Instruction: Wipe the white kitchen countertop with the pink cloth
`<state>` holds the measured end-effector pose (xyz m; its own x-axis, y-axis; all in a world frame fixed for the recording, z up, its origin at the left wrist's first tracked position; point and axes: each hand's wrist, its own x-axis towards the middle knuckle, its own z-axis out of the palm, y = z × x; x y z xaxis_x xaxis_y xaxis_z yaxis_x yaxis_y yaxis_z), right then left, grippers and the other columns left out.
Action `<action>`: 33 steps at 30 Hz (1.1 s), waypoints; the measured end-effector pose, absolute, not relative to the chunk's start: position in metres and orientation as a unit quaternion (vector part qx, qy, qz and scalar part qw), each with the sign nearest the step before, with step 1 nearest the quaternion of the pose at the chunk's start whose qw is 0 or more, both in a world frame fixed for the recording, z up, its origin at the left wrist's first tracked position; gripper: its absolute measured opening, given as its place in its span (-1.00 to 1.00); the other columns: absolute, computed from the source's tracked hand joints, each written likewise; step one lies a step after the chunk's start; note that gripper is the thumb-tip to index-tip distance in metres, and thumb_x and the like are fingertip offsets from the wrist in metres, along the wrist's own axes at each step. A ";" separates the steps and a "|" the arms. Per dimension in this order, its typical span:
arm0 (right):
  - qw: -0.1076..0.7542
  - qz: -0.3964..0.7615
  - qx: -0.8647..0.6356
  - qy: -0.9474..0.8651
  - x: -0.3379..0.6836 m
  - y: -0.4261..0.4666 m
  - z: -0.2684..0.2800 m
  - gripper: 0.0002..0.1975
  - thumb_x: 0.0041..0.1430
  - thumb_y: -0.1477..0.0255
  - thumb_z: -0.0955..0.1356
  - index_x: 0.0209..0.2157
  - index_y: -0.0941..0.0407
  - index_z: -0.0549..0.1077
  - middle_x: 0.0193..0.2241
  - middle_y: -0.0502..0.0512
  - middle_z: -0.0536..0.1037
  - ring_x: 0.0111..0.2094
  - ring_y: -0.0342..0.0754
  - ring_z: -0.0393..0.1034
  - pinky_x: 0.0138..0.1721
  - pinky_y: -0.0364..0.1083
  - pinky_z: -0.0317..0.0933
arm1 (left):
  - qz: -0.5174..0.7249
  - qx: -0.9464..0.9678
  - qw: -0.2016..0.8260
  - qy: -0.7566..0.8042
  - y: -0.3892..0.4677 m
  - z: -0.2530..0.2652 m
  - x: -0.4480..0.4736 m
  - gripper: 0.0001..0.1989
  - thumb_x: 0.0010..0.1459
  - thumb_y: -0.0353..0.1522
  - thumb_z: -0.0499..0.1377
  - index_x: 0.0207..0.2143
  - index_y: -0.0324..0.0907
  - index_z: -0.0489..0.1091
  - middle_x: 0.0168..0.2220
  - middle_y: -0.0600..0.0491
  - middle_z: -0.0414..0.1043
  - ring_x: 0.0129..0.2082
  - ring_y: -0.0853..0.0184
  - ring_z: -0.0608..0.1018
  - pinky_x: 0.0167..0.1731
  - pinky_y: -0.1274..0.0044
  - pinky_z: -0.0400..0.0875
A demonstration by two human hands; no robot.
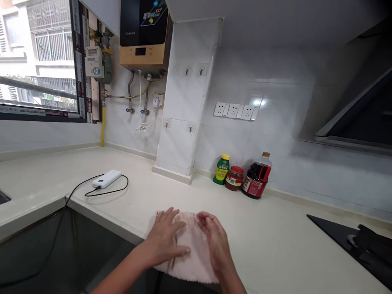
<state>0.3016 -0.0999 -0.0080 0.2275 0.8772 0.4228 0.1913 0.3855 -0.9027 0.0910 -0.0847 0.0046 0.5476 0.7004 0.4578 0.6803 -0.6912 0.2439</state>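
Cloth (196, 259): 1 | left hand (165, 237): spread atop | right hand (217, 241): curled, grip unclear | bottles (256, 179): 2

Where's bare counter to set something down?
Cream countertop between the red-handled plastic bottle and flat black hob; also between the white rectangular power bank and pink fluffy cloth. Crowded: by the bottle and red-lidded glass jar, and at left hand and right hand.
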 end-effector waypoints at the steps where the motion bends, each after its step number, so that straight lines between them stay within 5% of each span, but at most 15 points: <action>1: 0.646 0.277 -0.473 -0.531 0.305 -0.098 -0.002 -0.52 0.32 0.00 0.15 -0.10 0.07 0.43 -0.11 0.18 0.57 -0.07 0.04 0.49 -0.02 0.09 0.39 | 0.231 0.891 0.035 0.390 -0.087 0.005 0.098 -0.27 0.03 0.12 0.30 0.17 -0.03 0.41 0.35 -0.18 0.18 0.35 -0.21 0.17 0.26 -0.06 0.06; 9: 0.730 0.152 -0.420 -0.517 0.259 -0.020 0.048 -0.46 0.35 -0.05 0.14 -0.15 0.13 0.42 -0.26 0.06 0.51 -0.20 -0.07 0.43 -0.07 0.05 0.32 | 0.205 0.901 0.030 0.381 -0.097 -0.009 0.118 -0.09 0.09 0.25 0.12 0.30 -0.13 0.24 0.38 -0.26 0.10 0.36 -0.15 0.17 0.24 -0.03 0.10; 15: 0.599 0.063 -0.429 -0.673 0.246 0.012 0.025 -0.54 0.33 0.00 0.24 -0.26 0.13 0.45 -0.34 0.01 0.50 -0.26 -0.09 0.41 -0.06 0.06 0.31 | 0.212 0.894 0.036 0.393 -0.101 -0.015 0.113 -0.04 0.11 0.28 0.05 0.35 -0.13 0.16 0.40 -0.24 0.05 0.37 -0.14 0.15 0.26 -0.03 0.07; 25: 0.372 -0.040 -0.431 -0.821 0.315 -0.084 -0.021 -0.67 0.40 0.32 0.14 -0.11 0.04 0.50 -0.12 0.14 0.58 -0.08 0.00 0.45 0.01 0.10 0.33 | 0.213 0.895 0.059 0.388 -0.100 -0.013 0.110 -0.06 0.09 0.30 0.06 0.34 -0.07 0.19 0.38 -0.24 0.10 0.36 -0.16 0.17 0.26 -0.04 0.04; 29: 0.340 -0.080 -0.439 -0.828 0.373 -0.122 -0.040 -0.70 0.33 0.31 0.25 0.01 -0.03 0.49 0.09 0.13 0.52 0.09 0.08 0.42 0.04 0.13 0.39 | 0.205 0.889 0.082 0.402 -0.098 -0.003 0.111 -0.03 -0.07 0.32 0.18 0.24 -0.07 0.35 0.42 -0.29 -0.03 0.40 -0.33 -0.07 0.24 -0.18 -0.10; 33: 0.335 -0.123 -0.548 -0.756 0.442 -0.152 -0.068 -0.65 0.26 0.15 0.29 0.02 -0.15 0.52 0.02 0.12 0.56 0.00 0.16 0.50 -0.11 0.15 0.52 | 0.161 0.899 0.135 0.384 -0.093 0.003 0.120 -0.01 -0.06 0.34 0.14 0.36 0.18 0.13 0.48 -0.17 -0.25 0.38 -0.45 -0.24 0.11 -0.38 -0.33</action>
<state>0.4420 -0.1521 -0.0675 -0.1743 0.7475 0.6411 0.9117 0.3684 -0.1818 0.1199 -0.0929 0.0030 0.6531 0.7342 0.1856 0.6474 -0.6685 0.3661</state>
